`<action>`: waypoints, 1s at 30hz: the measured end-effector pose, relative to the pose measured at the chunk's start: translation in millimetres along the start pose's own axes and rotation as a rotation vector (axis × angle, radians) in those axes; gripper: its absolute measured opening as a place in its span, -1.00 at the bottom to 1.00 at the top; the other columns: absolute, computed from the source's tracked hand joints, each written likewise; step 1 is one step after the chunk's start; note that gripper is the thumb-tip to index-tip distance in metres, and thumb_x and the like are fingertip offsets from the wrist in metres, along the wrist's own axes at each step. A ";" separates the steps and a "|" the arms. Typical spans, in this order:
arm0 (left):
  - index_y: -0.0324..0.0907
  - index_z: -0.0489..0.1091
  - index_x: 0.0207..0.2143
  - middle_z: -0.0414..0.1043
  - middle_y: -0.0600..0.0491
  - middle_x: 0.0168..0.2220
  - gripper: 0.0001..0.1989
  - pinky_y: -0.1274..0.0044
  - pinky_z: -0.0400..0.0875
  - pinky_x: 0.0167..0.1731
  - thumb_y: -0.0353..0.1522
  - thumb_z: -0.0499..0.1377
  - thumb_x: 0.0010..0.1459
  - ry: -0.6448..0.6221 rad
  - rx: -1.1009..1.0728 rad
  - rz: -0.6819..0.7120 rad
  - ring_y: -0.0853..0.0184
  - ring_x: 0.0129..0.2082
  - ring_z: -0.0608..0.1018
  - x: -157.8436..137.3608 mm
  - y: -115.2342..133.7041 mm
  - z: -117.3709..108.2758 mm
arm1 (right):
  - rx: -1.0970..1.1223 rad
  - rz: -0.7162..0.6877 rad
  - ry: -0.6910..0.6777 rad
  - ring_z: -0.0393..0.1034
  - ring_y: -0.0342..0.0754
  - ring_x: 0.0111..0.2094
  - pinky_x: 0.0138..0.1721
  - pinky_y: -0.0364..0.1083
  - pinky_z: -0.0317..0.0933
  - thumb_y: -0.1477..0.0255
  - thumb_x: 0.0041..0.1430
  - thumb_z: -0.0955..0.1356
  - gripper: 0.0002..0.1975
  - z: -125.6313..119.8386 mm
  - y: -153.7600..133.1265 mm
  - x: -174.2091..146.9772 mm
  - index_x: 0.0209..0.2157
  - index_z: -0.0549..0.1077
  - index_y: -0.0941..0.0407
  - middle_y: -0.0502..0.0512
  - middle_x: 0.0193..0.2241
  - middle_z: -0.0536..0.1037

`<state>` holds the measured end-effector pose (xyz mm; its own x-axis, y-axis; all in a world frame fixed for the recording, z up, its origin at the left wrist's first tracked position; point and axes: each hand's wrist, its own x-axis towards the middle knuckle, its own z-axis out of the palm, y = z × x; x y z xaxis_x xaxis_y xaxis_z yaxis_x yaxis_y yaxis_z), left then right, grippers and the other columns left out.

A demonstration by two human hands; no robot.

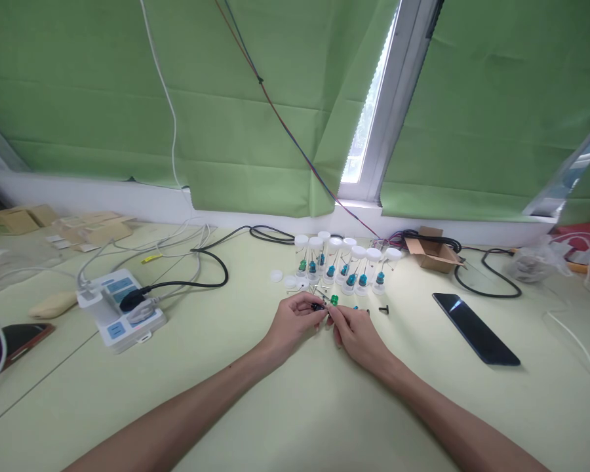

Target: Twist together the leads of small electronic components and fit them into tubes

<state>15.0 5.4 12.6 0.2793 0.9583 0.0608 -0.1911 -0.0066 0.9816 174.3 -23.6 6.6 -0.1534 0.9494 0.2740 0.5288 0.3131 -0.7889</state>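
My left hand (299,319) pinches a small black part (317,307) whose exact kind I cannot make out. Its fingertips meet those of my right hand (356,331), which are also pinched together; what lies between them is mostly hidden. Just beyond the fingers sits a small green piece (334,299), with thin metal pins or screws scattered around it. Behind stand several clear tubes with white caps (358,252), holding blue or green parts with thin stems. A small black piece (384,309) lies to the right of my right hand.
A black phone (476,329) lies at the right. A small open cardboard box (433,252) stands at the back near coiled black cable. On the left are a white power strip (120,308) with plugs, a computer mouse-like beige object (53,305) and cardboard boxes (91,229).
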 end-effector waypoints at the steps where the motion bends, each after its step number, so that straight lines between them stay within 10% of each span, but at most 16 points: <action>1: -0.22 0.50 -0.38 0.47 0.08 -0.45 -0.81 0.56 0.35 -0.42 -0.40 0.38 -0.11 0.001 0.000 0.000 0.45 -0.53 0.45 -0.1 0.0 0.1 | 0.001 0.001 0.001 0.26 -0.13 -0.66 -0.47 -0.16 0.15 0.21 0.38 0.12 -0.52 0.1 -0.1 0.1 -0.54 0.37 0.12 -0.08 -0.76 0.34; 30: -0.20 0.50 -0.38 0.46 0.08 -0.47 -0.82 0.54 0.33 -0.42 -0.37 0.38 -0.09 0.029 -0.068 0.007 0.44 -0.52 0.42 1.3 -4.1 -2.3 | 0.145 0.007 0.039 0.38 -0.15 -0.61 -0.56 -0.13 0.29 0.26 0.22 0.28 -0.78 -1.2 -3.2 -2.3 -0.20 0.34 0.11 0.09 -0.32 0.51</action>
<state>14.0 7.3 8.2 0.2504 0.9662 0.0618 -0.2571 0.0049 0.9664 173.9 -26.8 9.3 -0.1161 0.9508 0.2871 0.4027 0.3093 -0.8615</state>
